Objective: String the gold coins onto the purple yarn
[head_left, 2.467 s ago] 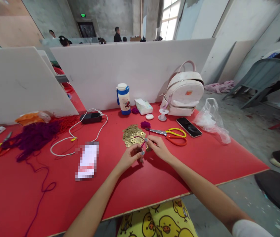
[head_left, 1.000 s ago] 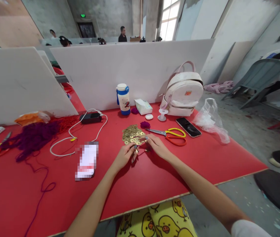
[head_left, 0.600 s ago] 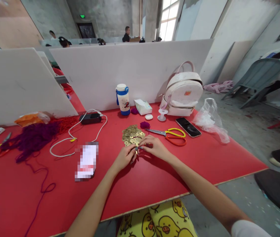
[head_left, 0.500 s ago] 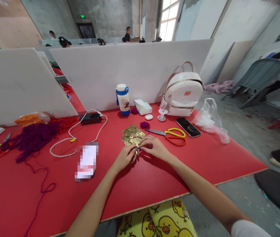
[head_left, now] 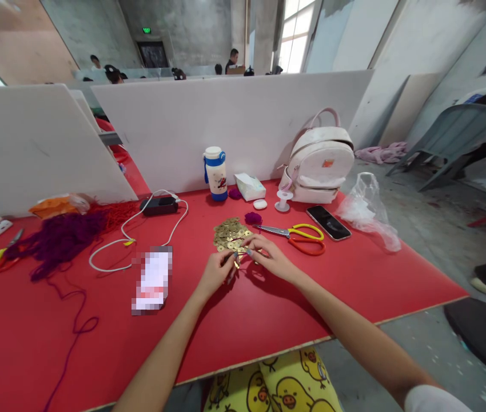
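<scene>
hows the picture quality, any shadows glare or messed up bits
Head view: the window looks washed out, the gold discs catch glints, and a shadow lies under the right hand on the red tabletop; same head view: coarse pixel blocks mask a phone-shaped item on the left, and wide-angle stretching shows toward the edges.

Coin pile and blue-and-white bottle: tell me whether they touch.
Apart. The head view shows a strip of red tabletop between the coin pile and the bottle.

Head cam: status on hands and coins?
Left hand pinching gold coin; right hand at purple cord, grip unclear. Coin pile just beyond both hands. Scissors off to the right, touching neither hand.
</scene>
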{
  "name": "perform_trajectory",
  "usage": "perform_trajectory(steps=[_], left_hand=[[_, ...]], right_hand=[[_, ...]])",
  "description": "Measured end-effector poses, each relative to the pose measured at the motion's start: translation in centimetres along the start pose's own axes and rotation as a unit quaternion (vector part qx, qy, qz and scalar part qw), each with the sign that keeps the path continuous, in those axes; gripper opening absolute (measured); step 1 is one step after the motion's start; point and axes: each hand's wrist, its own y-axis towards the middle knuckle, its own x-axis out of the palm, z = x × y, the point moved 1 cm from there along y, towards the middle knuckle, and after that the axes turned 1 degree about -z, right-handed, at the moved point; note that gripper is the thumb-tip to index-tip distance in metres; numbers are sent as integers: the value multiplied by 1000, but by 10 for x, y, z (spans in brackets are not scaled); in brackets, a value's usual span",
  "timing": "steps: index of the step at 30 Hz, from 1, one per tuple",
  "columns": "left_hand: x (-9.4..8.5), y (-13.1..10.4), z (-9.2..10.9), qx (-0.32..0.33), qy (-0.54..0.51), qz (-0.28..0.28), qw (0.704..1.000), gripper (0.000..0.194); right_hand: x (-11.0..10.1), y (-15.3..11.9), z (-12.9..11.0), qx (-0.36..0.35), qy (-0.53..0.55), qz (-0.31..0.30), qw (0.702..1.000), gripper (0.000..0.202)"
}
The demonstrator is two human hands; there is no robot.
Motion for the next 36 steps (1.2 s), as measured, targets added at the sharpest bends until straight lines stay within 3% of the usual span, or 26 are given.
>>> perform_trajectory(steps=[9, 20, 30, 32, 36], left_hand=[[-4, 2, 4, 10, -105, 97, 990, 32], [3, 2, -3, -4, -210, 42, 977, 32], [1, 3, -1, -13, -157, 65, 985, 33], [-1, 3, -1, -13, -141, 81, 987, 31], [-6, 1, 5, 4, -136, 96, 986, 28]], right_hand=[[5, -1, 5, -19, -46, -42, 998, 18], [6, 0, 16, -40, -130, -33, 990, 14], [6, 0, 16, -38, -164, -37, 985, 15], [5, 0, 17, -30, -169, -8, 985, 20], [-7, 2, 21, 0, -192, 121, 974, 30]])
